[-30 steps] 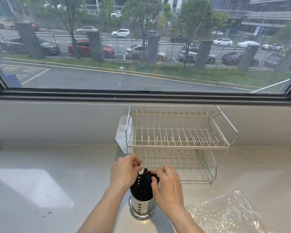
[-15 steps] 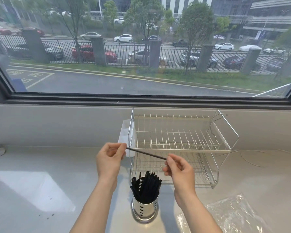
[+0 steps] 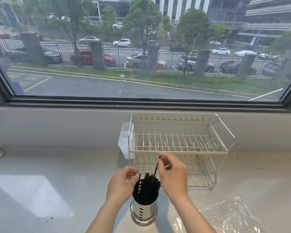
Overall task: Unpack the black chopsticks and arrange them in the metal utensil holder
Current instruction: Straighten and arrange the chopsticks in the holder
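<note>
A shiny metal utensil holder with slotted holes stands on the pale counter near me. Several black chopsticks stand bunched in it. My right hand pinches a single black chopstick near its top, holding it almost upright with its lower end among the bunch. My left hand is beside the holder's left rim, fingers curled loosely, touching the bunch's edge; nothing is gripped in it.
A two-tier wire dish rack with a white plastic side cup stands just behind the holder against the wall. Crumpled clear plastic wrapping lies at the right front. A thin cord runs along the counter at right.
The chopstick, held level between both hands, has been turned upright. My right hand has lowered it into the holder while my left hand let go and dropped beside the rim.
</note>
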Tool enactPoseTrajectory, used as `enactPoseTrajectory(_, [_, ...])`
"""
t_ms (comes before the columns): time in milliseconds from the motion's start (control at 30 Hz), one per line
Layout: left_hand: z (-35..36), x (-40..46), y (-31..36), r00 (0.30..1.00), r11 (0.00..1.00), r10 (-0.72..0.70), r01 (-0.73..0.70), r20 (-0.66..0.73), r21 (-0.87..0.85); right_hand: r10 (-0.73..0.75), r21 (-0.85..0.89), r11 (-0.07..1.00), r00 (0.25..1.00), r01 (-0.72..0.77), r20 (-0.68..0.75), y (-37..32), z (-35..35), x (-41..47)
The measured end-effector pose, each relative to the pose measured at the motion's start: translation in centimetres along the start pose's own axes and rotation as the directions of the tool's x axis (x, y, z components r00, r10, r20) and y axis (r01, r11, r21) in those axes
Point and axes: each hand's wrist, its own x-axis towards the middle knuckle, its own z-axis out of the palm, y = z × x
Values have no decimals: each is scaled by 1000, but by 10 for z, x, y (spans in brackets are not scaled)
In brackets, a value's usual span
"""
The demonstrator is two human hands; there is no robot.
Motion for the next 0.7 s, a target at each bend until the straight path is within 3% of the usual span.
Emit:
enactPoseTrajectory(67, [3,0,0,999,997,5,-8,40,72,-10,-113,993,991,25,133,11,9,-20])
enactPoseTrajectory(300, [16,3,5,989,960,122,-139,84,243,-50,-365,912,936,185,349,39,20,-61])
enactPoseTrajectory(467, [23,15,15,971,921,184,-225,153,317,-27,-324,936,946,138,324,38,16,-55])
enactPoseTrajectory(700, [25,23,21,983,910,175,-180,47,374,18,-315,947,972,59,235,44,10,-46])
